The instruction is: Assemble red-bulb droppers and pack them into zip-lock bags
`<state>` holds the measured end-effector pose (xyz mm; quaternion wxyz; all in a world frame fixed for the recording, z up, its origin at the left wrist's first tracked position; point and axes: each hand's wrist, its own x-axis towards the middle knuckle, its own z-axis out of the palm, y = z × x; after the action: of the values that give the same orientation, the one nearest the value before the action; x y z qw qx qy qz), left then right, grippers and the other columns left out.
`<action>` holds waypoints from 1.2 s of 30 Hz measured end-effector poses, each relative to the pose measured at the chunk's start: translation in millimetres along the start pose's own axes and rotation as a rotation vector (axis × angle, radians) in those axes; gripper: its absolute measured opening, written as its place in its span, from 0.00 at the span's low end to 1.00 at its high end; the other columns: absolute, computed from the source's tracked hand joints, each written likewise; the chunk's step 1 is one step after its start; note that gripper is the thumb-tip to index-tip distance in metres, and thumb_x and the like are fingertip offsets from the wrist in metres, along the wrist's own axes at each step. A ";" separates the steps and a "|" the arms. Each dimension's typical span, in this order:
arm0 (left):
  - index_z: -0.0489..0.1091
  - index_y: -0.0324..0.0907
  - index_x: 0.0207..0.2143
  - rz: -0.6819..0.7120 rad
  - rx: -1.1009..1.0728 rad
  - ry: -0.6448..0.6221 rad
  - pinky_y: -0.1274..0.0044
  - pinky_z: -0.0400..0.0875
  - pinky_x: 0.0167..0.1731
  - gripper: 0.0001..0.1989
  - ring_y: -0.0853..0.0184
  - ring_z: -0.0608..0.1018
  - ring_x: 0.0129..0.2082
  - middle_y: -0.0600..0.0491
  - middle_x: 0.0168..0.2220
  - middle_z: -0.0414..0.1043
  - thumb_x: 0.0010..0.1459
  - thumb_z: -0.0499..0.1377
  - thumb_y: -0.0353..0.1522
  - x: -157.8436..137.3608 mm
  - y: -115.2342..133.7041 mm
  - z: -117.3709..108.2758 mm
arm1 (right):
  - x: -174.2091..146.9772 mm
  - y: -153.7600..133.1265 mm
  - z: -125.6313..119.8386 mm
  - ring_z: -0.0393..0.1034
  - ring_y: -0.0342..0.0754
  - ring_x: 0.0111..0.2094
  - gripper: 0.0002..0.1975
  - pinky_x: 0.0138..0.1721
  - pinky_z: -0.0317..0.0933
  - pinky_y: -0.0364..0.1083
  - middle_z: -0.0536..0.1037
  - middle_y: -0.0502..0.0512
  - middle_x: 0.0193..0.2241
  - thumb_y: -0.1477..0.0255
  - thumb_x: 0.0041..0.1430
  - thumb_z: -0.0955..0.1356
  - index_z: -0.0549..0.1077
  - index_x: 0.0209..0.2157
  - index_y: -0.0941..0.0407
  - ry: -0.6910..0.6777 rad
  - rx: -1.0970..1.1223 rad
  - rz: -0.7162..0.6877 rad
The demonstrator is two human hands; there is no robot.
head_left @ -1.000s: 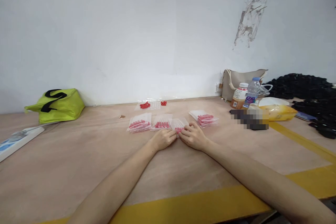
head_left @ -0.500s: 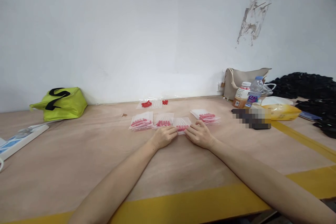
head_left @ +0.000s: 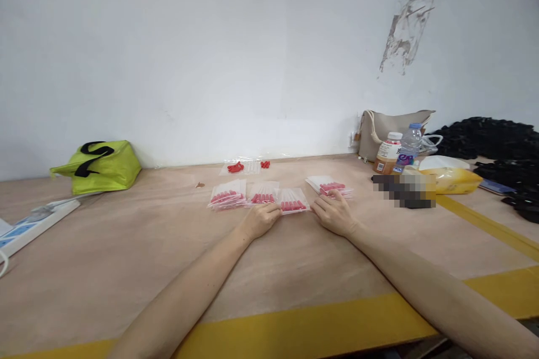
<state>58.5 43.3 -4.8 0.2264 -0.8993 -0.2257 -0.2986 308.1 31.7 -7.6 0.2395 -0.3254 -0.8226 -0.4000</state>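
A small clear plastic bag (head_left: 293, 196) holding several red, tube-like pieces lies on the table between my hands. At its lower left corner, the closed fingers of my left hand (head_left: 261, 220) pinch the edge. My right hand (head_left: 336, 215) has its fingers curled together at the lower right corner, and its thumb is hidden. Just left of this bag is a similar filled bag (head_left: 264, 189), with a stack of filled bags (head_left: 227, 195) farther left. Another stack (head_left: 325, 184) sits right behind my right hand.
Against the wall lie clear bags with loose red pieces (head_left: 235, 168). On the right stand two bottles (head_left: 388, 153), a tissue pack (head_left: 455, 176), a beige bag (head_left: 391, 123) and heaps of black items (head_left: 492, 137). A lime-green bag (head_left: 105, 165) and a power strip (head_left: 37, 224) are left.
My right hand has slid right along the bag's lower edge, uncovering more of the bag and its red pieces. The left hand has shifted slightly left and stays at its corner.
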 end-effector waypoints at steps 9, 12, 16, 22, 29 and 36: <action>0.56 0.38 0.53 -0.353 -0.134 -0.085 0.69 0.58 0.53 0.21 0.63 0.63 0.53 0.46 0.51 0.62 0.56 0.49 0.27 -19.5 0.5 -18.4 | 17.5 -8.6 -8.9 0.61 0.49 0.40 0.12 0.41 0.50 0.48 0.71 0.57 0.39 0.69 0.57 0.60 0.68 0.42 0.54 -0.157 0.193 0.031; 0.58 0.38 0.52 -0.402 -0.155 -0.176 0.68 0.56 0.54 0.20 0.63 0.60 0.55 0.46 0.53 0.61 0.57 0.49 0.29 -27.0 -4.0 -17.5 | 27.0 -20.7 -3.6 0.63 0.49 0.40 0.14 0.39 0.54 0.46 0.72 0.58 0.39 0.70 0.59 0.58 0.68 0.44 0.53 -0.273 0.220 0.058; 0.58 0.38 0.53 -0.450 -0.154 -0.278 0.66 0.55 0.54 0.20 0.61 0.57 0.57 0.45 0.56 0.56 0.57 0.48 0.31 -28.2 -9.5 -13.0 | 30.6 -28.6 9.4 0.69 0.48 0.33 0.16 0.30 0.58 0.43 0.73 0.59 0.39 0.70 0.60 0.55 0.65 0.48 0.53 -0.434 0.204 0.303; 0.58 0.40 0.54 -0.542 -0.095 -0.378 0.61 0.51 0.53 0.21 0.55 0.53 0.58 0.43 0.58 0.53 0.58 0.48 0.36 -12.3 -6.3 0.3 | 48.0 -24.4 36.9 0.70 0.51 0.32 0.17 0.27 0.59 0.44 0.75 0.60 0.36 0.73 0.59 0.56 0.64 0.49 0.54 -0.389 0.225 0.452; 0.59 0.36 0.52 -0.670 -0.036 -0.332 0.54 0.49 0.51 0.24 0.48 0.51 0.58 0.38 0.57 0.51 0.56 0.49 0.40 1.2 -0.5 18.8 | 66.3 -25.3 46.6 0.68 0.48 0.39 0.16 0.37 0.59 0.44 0.73 0.58 0.40 0.69 0.59 0.58 0.67 0.47 0.55 -0.356 0.395 0.312; 0.54 0.33 0.55 -0.662 -0.048 -0.271 0.61 0.52 0.53 0.27 0.52 0.51 0.58 0.37 0.58 0.50 0.55 0.51 0.37 -3.7 6.8 4.4 | 21.9 21.0 10.0 0.61 0.51 0.44 0.19 0.45 0.51 0.50 0.70 0.60 0.42 0.65 0.53 0.63 0.67 0.46 0.57 -0.114 0.305 0.259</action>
<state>61.5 39.3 -12.2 0.0641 -0.8140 -0.5255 -0.2391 307.3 57.2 11.6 0.2885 -0.4107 -0.8372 -0.2174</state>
